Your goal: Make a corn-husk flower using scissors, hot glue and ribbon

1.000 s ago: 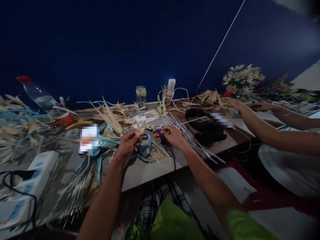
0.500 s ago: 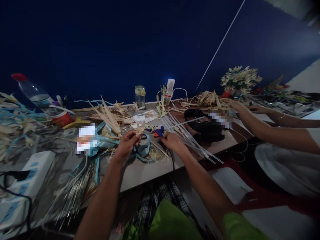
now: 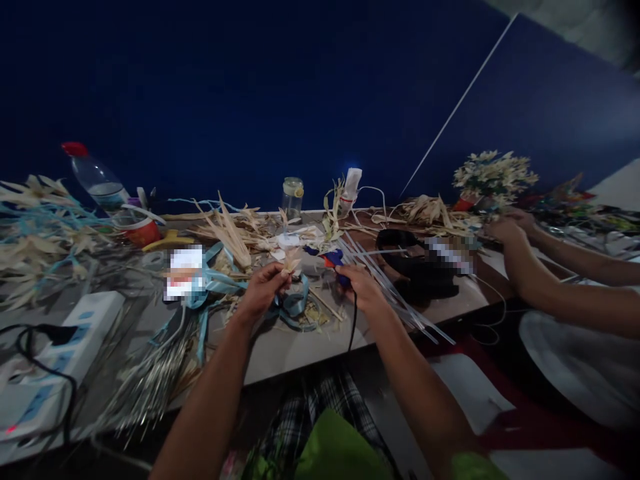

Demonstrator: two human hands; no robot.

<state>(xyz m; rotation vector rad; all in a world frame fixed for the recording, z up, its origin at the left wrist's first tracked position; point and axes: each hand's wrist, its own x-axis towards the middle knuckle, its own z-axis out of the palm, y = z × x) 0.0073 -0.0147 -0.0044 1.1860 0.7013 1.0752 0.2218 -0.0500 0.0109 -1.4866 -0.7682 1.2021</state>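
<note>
My left hand [image 3: 267, 285] pinches a small pale husk flower [image 3: 291, 261] between thumb and fingers, over the table. To its right, my right hand [image 3: 357, 283] is closed around a blue and orange glue gun [image 3: 335, 259], whose nozzle points left and whose black cord hangs over the table edge. Below and between the hands lies a coil of light blue ribbon [image 3: 296, 305] among husk scraps. Several clear glue sticks [image 3: 400, 293] are spread just right of my right hand.
Dried husks [image 3: 230, 237] and a jar [image 3: 293, 197] stand behind the hands. A tilted bottle [image 3: 103, 187], power strip [image 3: 65, 360] and bundle of wires [image 3: 155, 373] are left. At right are a black object [image 3: 420, 270], a flower pot [image 3: 465, 201] and another person's hands [image 3: 510, 230].
The view has shifted, so most things appear farther right. The glue gun's nozzle now shows farther from the flower. The other person's hands have drawn closer together.
</note>
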